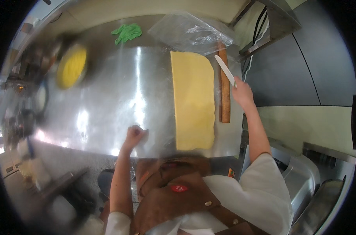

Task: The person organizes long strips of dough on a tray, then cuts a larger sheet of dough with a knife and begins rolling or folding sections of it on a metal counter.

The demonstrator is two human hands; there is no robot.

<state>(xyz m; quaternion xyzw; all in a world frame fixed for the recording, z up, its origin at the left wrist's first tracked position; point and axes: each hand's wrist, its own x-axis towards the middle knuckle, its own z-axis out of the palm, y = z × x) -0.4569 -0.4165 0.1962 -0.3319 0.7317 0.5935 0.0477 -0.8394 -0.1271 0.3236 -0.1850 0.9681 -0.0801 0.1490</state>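
My right hand point(243, 93) grips the handle of a knife with a white blade point(225, 69). The blade points up and to the left, over a wooden rolling pin point(224, 97) that lies along the right side of the metal table. Left of the pin, a long flat sheet of yellow dough point(194, 102) is spread out, its left edge straight and its right edge uneven. Near the table's front edge, my left hand point(136, 135) is curled, with nothing visible in it, and stands apart from the dough.
The stainless steel table point(113, 97) carries a crumpled green cloth point(128, 33) and a clear plastic sheet point(178, 30) at the back. On the left stands a bowl point(72, 67) with yellow contents. A metal bracket point(272, 38) juts out at the upper right; a metal machine point(302, 176) sits at the lower right.
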